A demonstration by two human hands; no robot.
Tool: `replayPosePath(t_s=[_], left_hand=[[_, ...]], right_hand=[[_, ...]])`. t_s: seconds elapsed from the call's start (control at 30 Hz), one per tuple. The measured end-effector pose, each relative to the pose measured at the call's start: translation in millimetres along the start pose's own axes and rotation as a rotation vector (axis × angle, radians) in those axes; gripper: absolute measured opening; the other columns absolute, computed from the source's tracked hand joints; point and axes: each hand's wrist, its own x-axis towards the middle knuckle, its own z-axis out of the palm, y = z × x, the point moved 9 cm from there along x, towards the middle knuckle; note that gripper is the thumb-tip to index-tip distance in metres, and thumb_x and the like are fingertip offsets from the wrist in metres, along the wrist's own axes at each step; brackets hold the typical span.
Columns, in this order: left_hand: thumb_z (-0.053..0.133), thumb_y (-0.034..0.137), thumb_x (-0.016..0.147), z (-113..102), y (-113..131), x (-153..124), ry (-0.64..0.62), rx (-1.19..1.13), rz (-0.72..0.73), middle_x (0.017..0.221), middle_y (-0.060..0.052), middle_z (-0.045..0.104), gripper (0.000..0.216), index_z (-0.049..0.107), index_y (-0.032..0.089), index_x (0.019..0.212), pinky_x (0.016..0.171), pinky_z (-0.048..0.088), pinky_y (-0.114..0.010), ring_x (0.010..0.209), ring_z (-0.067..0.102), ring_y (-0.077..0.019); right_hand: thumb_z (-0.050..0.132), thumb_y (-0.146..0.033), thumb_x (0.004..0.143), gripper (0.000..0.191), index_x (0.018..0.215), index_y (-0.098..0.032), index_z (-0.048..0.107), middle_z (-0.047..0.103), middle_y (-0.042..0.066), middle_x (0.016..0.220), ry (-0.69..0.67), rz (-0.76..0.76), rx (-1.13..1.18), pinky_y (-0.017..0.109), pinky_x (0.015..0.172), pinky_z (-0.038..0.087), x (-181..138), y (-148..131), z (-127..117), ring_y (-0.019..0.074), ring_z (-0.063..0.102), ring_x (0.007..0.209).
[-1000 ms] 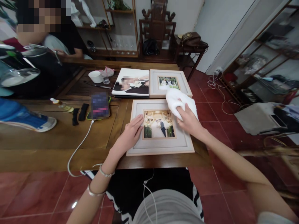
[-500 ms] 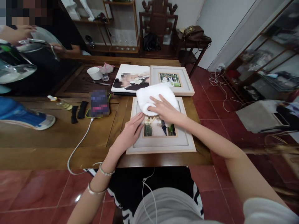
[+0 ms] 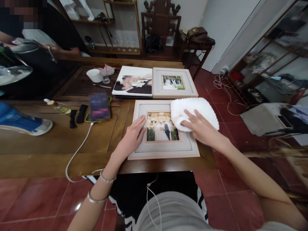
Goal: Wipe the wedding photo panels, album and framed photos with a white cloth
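While left hand (image 3: 131,138) rests flat on frame (image 3: 166,150), right hand (image 3: 201,129) flat on towel (image 3: 196,107): wooden table (image 3: 48,144), red tiles (image 3: 36,199).

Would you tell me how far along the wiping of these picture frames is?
Done: cannot tell; no wiped area shows. In hand: the right hand presses the white cloth on the right side of the near frame; the left hand steadies its left. Left, possibly: the untouched far frame.

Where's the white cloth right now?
In the head view, the white cloth lies under the right hand on the upper right corner of the near frame, just below the smaller frame.
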Motion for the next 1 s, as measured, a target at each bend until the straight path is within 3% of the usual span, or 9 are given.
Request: replayPosePath(t_s=[0.17,0.33,0.43,0.57,0.73,0.87,1.0], left_hand=[[0.039,0.023,0.102,-0.8,1.6,0.4,0.003,0.003,0.017,0.151,-0.022,0.047,0.045,0.051,0.005,0.141,0.120,0.033,-0.052,0.144,0.041,-0.0288],[0.034,0.006,0.093,-1.0,0.3,-1.9,-0.022,-0.013,0.042,0.154,-0.019,0.044,0.053,0.049,0.009,0.144,0.121,0.032,-0.052,0.147,0.037,-0.0259],[0.034,0.000,0.087,-0.9,0.3,-3.0,-0.050,-0.029,0.062,0.156,-0.016,0.042,0.061,0.046,0.011,0.147,0.123,0.029,-0.052,0.148,0.034,-0.0248],[0.035,-0.002,0.085,-1.0,0.4,-2.7,-0.068,-0.045,0.073,0.156,-0.017,0.042,0.064,0.047,0.009,0.146,0.123,0.029,-0.052,0.148,0.034,-0.0260],[0.035,-0.001,0.085,-1.1,-0.4,-2.4,-0.056,-0.056,0.067,0.155,-0.018,0.043,0.062,0.048,0.010,0.145,0.122,0.029,-0.052,0.148,0.035,-0.0257],[0.036,-0.001,0.085,-1.5,-0.3,-2.5,-0.027,-0.063,0.073,0.153,-0.018,0.046,0.061,0.049,0.010,0.144,0.122,0.029,-0.053,0.147,0.036,-0.0259],[0.035,-0.001,0.086,-2.3,-0.7,-2.1,-0.009,-0.061,0.063,0.153,-0.018,0.046,0.061,0.049,0.011,0.144,0.121,0.030,-0.053,0.146,0.038,-0.0254]], right_hand=[[0.040,0.010,0.060,0.064,0.113,-0.017,0.064,0.058,0.016,0.143,-0.048,-0.041,0.202,0.062,0.121,0.025,-52.2,-42.4,-3.9,0.0303,0.029,0.150],[0.038,0.008,0.059,0.064,0.112,-0.020,0.062,0.060,0.015,0.141,-0.110,-0.106,0.320,0.054,0.124,0.025,-85.1,-70.0,-8.6,0.0225,0.029,0.150],[0.038,0.007,0.062,0.062,0.115,-0.017,0.060,0.058,0.019,0.141,-0.045,-0.045,0.287,0.055,0.123,0.026,-69.2,-56.6,-2.5,0.0245,0.029,0.150],[0.039,0.007,0.065,0.059,0.118,-0.010,0.058,0.055,0.028,0.141,0.141,0.102,0.185,0.061,0.120,0.024,-13.1,-9.9,5.5,0.0316,0.024,0.151],[0.040,0.009,0.069,0.063,0.129,-0.007,0.054,0.054,0.026,0.144,0.256,0.170,0.083,0.066,0.117,0.026,52.4,33.5,1.6,0.0368,0.022,0.151],[0.040,0.011,0.069,0.065,0.129,-0.010,0.056,0.046,0.021,0.153,0.210,0.102,0.017,0.069,0.117,0.023,54.8,20.4,4.4,0.0391,0.020,0.151],[0.044,0.010,0.068,0.061,0.121,-0.014,0.062,0.046,0.018,0.154,0.095,0.012,0.062,0.071,0.118,0.019,12.8,-19.6,10.8,0.0385,0.021,0.151]])
